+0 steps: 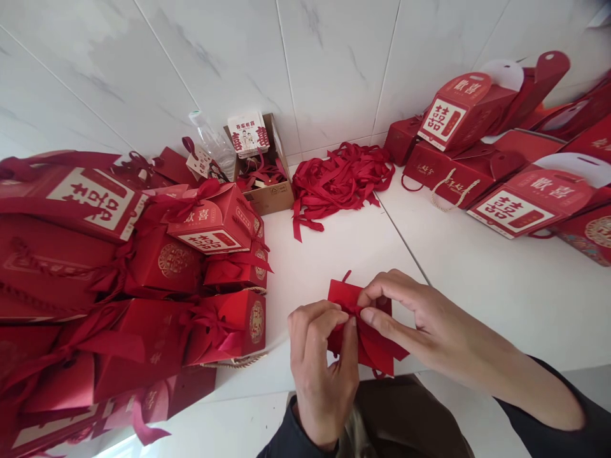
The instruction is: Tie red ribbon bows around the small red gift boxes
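A small red gift box (344, 291) stands at the table's front edge, partly covered by my hands. Red ribbon (377, 340) gathers in a bow or knot on its top, with loose ends hanging toward me. My left hand (322, 356) pinches the ribbon on the left of the knot, thumb and fingers close together. From the right, my right hand (396, 312) pinches the ribbon between thumb and forefinger, right beside the left fingertips. The knot itself is mostly hidden by the fingers.
Ribbon-tied red boxes (157, 261) are stacked on the left. A pile of loose red ribbons (341, 181) lies near the tiled wall, beside a cardboard box (274, 197) holding cards (248, 135). More red boxes (477, 117) crowd the right. A seam (405, 242) crosses the white table (305, 261).
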Tool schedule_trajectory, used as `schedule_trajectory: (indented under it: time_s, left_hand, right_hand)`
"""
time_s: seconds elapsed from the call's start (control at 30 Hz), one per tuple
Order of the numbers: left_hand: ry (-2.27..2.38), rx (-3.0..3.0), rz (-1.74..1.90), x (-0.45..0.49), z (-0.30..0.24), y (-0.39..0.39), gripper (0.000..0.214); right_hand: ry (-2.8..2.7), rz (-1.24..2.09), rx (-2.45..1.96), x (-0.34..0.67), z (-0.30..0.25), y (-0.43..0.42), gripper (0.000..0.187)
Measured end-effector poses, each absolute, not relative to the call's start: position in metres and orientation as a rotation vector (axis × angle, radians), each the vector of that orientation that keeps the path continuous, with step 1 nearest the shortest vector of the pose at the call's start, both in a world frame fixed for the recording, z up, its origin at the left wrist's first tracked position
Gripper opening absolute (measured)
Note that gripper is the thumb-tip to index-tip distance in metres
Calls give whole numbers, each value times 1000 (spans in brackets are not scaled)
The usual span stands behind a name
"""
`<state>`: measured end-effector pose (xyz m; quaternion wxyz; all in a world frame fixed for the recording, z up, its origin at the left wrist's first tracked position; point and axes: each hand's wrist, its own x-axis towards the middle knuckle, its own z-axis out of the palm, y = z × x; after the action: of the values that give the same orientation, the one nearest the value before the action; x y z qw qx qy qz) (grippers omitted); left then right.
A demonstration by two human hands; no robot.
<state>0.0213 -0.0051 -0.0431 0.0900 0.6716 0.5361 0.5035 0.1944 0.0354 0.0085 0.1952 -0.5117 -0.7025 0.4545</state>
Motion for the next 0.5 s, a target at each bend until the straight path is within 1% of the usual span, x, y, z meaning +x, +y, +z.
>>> schedule_trajectory:
  time_s: [0.13,0.27,0.3,0.43,0.5]
  left_hand:
    - [1539,1921,1448,19,-38,-8,31]
    - [1553,1722,1273,12,-33,-7,35]
    - [1562,1672,1235,11,-32,-6,33]
    - [1547,1608,1229,8,-32,1,17]
    - [1539,1590,1264,7,-32,1,17]
  right_hand:
    - [-1970,1266,-1469,195,7,35,25]
    - [-1939,1272,-1470,195,7,36,26]
    - [-1929,1274,-1473,195,8,36,25]
    - [-1904,1294,-1468,196,10,37,18]
    - [-1887,1297,-1458,196,11,37,15]
